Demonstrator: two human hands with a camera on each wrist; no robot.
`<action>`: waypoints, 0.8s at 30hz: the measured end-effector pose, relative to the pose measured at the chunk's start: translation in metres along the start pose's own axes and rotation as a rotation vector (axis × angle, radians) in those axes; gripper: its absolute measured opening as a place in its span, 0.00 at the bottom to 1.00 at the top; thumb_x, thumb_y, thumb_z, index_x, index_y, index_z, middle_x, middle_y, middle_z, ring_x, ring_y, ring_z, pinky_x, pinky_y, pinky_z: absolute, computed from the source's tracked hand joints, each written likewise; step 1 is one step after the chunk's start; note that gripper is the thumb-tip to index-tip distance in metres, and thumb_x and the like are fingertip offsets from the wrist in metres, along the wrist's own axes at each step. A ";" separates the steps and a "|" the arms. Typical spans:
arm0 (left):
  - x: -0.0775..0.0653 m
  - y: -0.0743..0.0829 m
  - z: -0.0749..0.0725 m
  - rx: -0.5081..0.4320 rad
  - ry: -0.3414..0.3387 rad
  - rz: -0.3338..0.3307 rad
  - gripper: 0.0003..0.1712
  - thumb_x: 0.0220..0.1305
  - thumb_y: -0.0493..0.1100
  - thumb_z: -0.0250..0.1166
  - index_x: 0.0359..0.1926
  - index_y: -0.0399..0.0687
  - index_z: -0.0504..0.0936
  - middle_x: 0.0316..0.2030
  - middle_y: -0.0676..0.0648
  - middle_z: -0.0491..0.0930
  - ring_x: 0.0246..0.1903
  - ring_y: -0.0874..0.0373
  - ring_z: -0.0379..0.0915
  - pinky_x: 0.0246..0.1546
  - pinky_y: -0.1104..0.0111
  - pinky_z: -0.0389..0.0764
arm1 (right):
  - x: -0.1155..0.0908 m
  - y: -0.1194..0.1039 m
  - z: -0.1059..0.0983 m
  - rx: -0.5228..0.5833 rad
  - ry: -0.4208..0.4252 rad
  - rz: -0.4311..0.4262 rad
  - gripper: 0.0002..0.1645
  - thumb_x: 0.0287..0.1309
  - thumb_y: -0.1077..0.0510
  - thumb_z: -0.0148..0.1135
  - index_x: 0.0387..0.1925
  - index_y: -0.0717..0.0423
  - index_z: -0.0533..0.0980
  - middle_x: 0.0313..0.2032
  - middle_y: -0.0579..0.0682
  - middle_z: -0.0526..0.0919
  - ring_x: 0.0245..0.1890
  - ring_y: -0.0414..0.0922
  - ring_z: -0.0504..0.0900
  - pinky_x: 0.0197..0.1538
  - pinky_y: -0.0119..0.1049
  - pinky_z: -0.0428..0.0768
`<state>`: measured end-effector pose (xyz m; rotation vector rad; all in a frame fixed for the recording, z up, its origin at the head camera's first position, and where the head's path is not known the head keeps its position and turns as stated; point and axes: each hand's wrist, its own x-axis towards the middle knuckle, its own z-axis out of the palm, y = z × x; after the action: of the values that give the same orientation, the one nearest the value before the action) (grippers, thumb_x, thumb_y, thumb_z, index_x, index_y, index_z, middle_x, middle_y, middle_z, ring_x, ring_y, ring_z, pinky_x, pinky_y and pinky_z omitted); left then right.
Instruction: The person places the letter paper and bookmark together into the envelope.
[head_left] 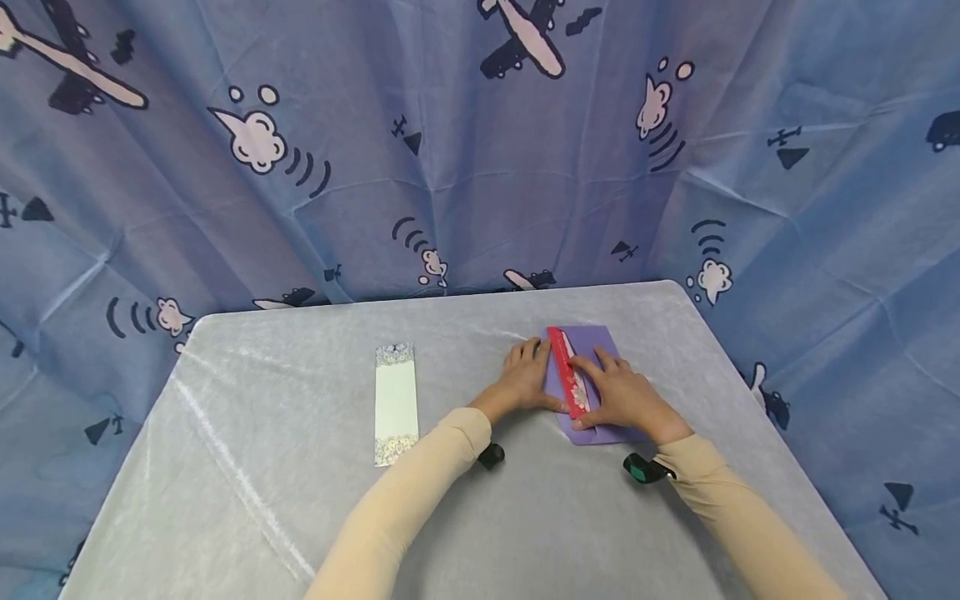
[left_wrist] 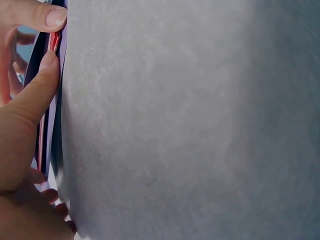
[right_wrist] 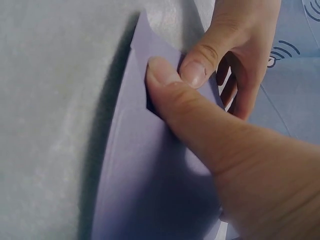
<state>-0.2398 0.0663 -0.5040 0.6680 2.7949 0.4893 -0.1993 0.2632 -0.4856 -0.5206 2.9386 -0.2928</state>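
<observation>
A purple envelope (head_left: 592,336) lies at the right part of the table, its near edge and flap seen close up in the right wrist view. Lengthwise along it runs a narrow red card (head_left: 561,357) with pale flowers and a white strip at one side. My left hand (head_left: 522,379) holds the envelope's left side, thumb at the near end of the card and fingers toward the far end. From the other side my right hand (head_left: 624,396) grips the card, index finger on its right edge and thumb at its near end. Both thumbs are close together.
A long pale paper slip (head_left: 396,400) with patterned ends lies left of my hands. The table (head_left: 262,392) has a grey cloth surface. Behind it hangs a blue curtain (head_left: 360,167) printed with planes and clouds. A dark wrist camera (head_left: 647,468) sits under the right wrist.
</observation>
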 end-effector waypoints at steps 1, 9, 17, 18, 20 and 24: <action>0.000 0.000 0.000 0.003 -0.002 -0.003 0.72 0.43 0.70 0.75 0.79 0.46 0.46 0.76 0.42 0.52 0.73 0.45 0.50 0.75 0.54 0.56 | 0.000 0.000 0.000 0.000 0.000 0.000 0.67 0.31 0.27 0.77 0.72 0.48 0.62 0.70 0.74 0.59 0.63 0.80 0.65 0.49 0.76 0.73; -0.001 0.002 -0.004 0.019 0.009 0.008 0.72 0.42 0.71 0.75 0.78 0.45 0.47 0.76 0.41 0.52 0.73 0.44 0.51 0.74 0.54 0.57 | 0.001 0.001 -0.001 0.000 0.007 -0.010 0.67 0.30 0.27 0.77 0.72 0.48 0.62 0.70 0.75 0.59 0.62 0.80 0.65 0.49 0.75 0.73; 0.004 0.002 0.000 0.023 0.016 0.005 0.72 0.43 0.71 0.75 0.78 0.45 0.47 0.78 0.41 0.47 0.75 0.44 0.48 0.76 0.54 0.54 | 0.001 0.000 -0.001 0.003 0.012 -0.011 0.66 0.31 0.29 0.79 0.72 0.47 0.62 0.70 0.75 0.59 0.62 0.80 0.66 0.48 0.75 0.73; 0.005 0.003 0.001 0.017 0.011 0.002 0.72 0.44 0.71 0.75 0.79 0.46 0.46 0.78 0.41 0.45 0.75 0.44 0.47 0.76 0.54 0.54 | 0.001 0.000 -0.001 0.002 0.012 -0.011 0.66 0.31 0.29 0.79 0.72 0.48 0.62 0.70 0.75 0.59 0.62 0.80 0.66 0.48 0.75 0.73; 0.006 0.003 0.002 0.010 0.009 -0.006 0.72 0.43 0.71 0.75 0.79 0.46 0.45 0.79 0.41 0.41 0.76 0.44 0.46 0.77 0.54 0.52 | 0.001 0.000 -0.001 0.000 0.012 -0.010 0.66 0.31 0.29 0.79 0.72 0.48 0.62 0.70 0.75 0.59 0.62 0.80 0.66 0.48 0.75 0.73; 0.009 0.003 0.005 -0.003 0.006 -0.013 0.73 0.44 0.71 0.75 0.79 0.46 0.44 0.79 0.41 0.36 0.77 0.44 0.43 0.77 0.54 0.49 | 0.001 0.000 -0.002 -0.001 0.009 -0.009 0.66 0.32 0.29 0.78 0.72 0.47 0.62 0.70 0.75 0.59 0.62 0.80 0.66 0.48 0.75 0.73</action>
<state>-0.2448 0.0740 -0.5085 0.6479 2.8013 0.4939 -0.2006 0.2630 -0.4840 -0.5340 2.9457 -0.2953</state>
